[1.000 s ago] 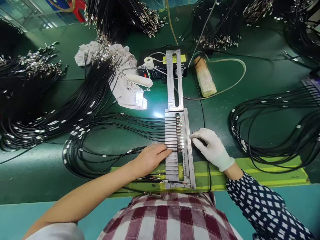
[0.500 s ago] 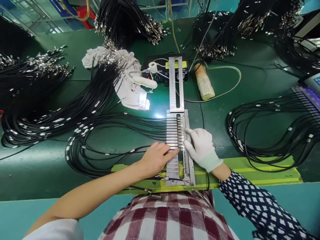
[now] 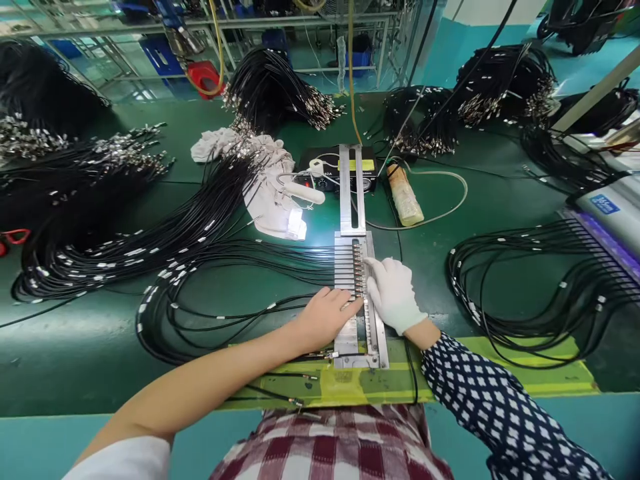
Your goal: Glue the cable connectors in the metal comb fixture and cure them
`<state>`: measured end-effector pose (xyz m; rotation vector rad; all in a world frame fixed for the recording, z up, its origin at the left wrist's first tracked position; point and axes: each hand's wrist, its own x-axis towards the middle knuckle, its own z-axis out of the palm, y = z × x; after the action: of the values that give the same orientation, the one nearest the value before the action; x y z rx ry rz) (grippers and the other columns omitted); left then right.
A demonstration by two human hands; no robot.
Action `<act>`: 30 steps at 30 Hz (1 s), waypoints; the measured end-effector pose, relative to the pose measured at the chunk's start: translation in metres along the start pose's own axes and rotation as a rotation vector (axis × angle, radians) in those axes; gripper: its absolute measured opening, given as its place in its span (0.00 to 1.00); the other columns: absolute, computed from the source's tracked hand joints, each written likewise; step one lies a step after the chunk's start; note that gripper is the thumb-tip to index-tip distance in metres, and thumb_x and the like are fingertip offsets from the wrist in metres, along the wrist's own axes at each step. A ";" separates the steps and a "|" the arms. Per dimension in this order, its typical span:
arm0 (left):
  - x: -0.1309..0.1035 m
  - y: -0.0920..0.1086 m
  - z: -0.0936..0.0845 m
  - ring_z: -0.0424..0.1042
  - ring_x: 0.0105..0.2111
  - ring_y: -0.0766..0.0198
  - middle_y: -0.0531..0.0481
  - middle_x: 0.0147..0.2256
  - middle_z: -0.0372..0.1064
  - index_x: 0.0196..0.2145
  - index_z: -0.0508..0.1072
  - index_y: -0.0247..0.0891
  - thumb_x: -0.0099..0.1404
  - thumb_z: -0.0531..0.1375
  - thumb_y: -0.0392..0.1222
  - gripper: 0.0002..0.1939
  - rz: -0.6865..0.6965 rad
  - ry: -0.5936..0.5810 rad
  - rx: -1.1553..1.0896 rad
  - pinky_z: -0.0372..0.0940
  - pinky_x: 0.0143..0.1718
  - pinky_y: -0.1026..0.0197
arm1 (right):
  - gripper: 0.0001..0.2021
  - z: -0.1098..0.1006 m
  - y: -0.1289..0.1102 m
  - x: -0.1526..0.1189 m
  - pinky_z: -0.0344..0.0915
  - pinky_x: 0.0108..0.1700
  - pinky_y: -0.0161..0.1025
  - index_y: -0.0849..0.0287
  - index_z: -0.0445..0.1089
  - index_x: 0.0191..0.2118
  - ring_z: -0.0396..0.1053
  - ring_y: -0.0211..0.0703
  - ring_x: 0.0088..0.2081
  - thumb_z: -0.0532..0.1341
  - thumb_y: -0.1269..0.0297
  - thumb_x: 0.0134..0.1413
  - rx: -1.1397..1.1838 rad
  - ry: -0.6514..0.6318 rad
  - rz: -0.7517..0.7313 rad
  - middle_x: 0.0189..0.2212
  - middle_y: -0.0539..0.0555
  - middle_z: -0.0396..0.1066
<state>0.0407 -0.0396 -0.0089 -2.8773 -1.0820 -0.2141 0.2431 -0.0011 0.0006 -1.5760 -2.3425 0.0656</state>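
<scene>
A slotted metal jig lies on the green bench in front of me, with several black cables laid into its slots from the left. My bare left hand rests flat on the jig's left half, fingers pressing the cable ends. My right hand, in a white glove, lies on the jig's right rail, its fingers touching the row of cable tips. Neither hand is closed around anything.
Big bundles of black cables lie to the left and at the back. More cable loops lie to the right beside a machine. Behind the jig are a metal bar, a black control box, a white cloth and a wrapped roll.
The camera has tilted up, so the bench sits lower in view. My gloved right hand moved left from the bench onto the jig's rail. My left hand stayed on the jig.
</scene>
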 end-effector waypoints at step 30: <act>-0.083 -0.021 -0.065 0.69 0.31 0.67 0.50 0.33 0.71 0.36 0.74 0.38 0.68 0.61 0.38 0.03 -0.631 0.226 -0.780 0.64 0.30 0.67 | 0.21 0.002 0.027 -0.013 0.61 0.52 0.51 0.60 0.67 0.55 0.69 0.56 0.47 0.53 0.51 0.65 0.328 -0.022 -0.025 0.43 0.59 0.73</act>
<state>-0.0423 -0.0843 0.0431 -2.8060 -2.2042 -1.1908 0.2712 -0.0027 -0.0098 -1.3902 -2.2274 0.4396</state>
